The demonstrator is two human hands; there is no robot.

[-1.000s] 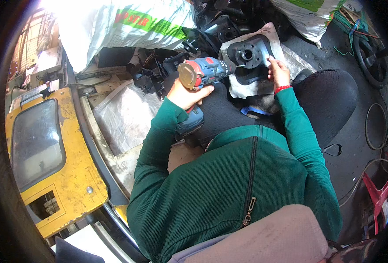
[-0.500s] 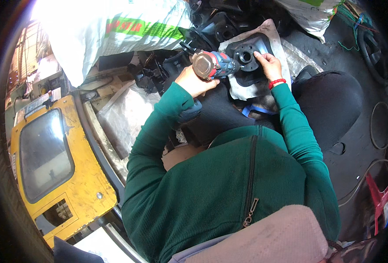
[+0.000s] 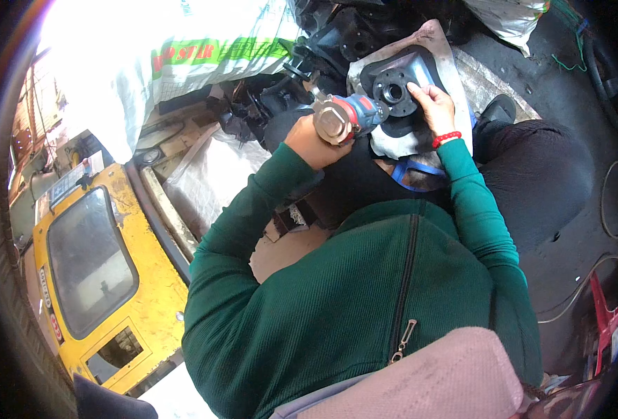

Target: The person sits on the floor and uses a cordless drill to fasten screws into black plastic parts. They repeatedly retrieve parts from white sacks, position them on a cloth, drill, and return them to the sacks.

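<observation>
My left hand [image 3: 316, 144] is closed round the grip of a blue and red cordless drill [image 3: 359, 113]. The drill's nose points right, up against the edge of a black round flange [image 3: 395, 93] with a hole in its middle and smaller holes around it. This flange sits on a black moulded part, which rests on a pale, ragged-edged cloth [image 3: 431, 40] over my lap. At the flange's right rim, my right hand [image 3: 434, 109] pinches it between thumb and fingers. The drill's tip is hard to make out against the black part.
More black moulded parts [image 3: 354, 43] are heaped beyond the cloth. A large white sack [image 3: 218, 52] stands at the far left, another [image 3: 515, 21] at the far right. A yellow machine panel [image 3: 124, 209] with a window is on my left. A blue strap [image 3: 413, 176] lies near my lap.
The drill and my left hand have shifted slightly right and down. The flange looks turned a little, with my right hand still at its rim. The whole view has also shifted slightly.
</observation>
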